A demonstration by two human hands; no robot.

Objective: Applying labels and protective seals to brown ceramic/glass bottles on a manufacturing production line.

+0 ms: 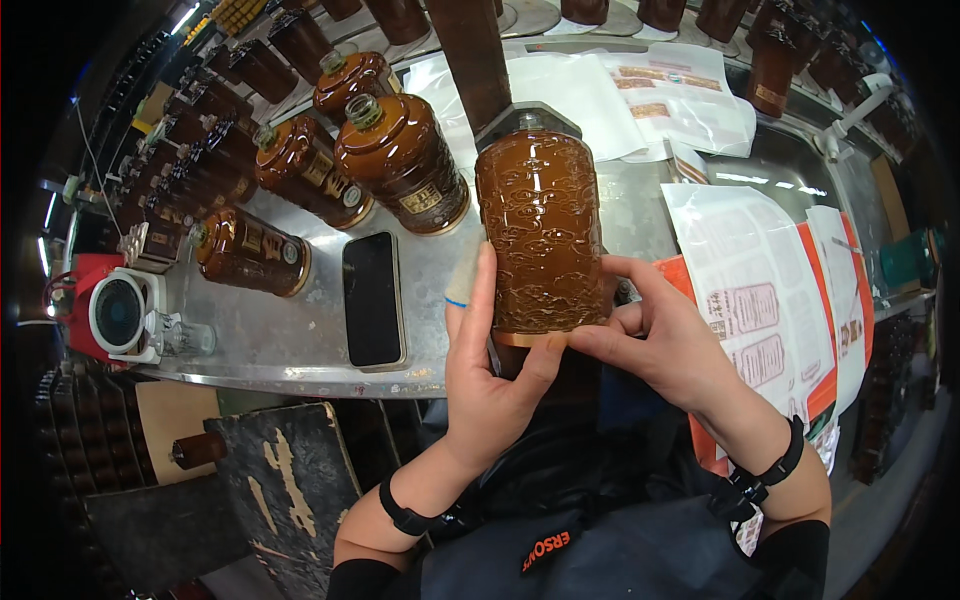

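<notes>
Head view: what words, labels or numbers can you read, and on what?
Garment: orange lettering, large, but I don't copy printed words.
Sheets: reddish print, too small to read.
Gold labels on other bottles: too small to read.
Held bottle: raised pattern, no lettering visible.

black sleeves (364, 580) | dark grey apron (640, 560), orange lettering (551, 545) | two black wrist straps (404, 513)
</notes>
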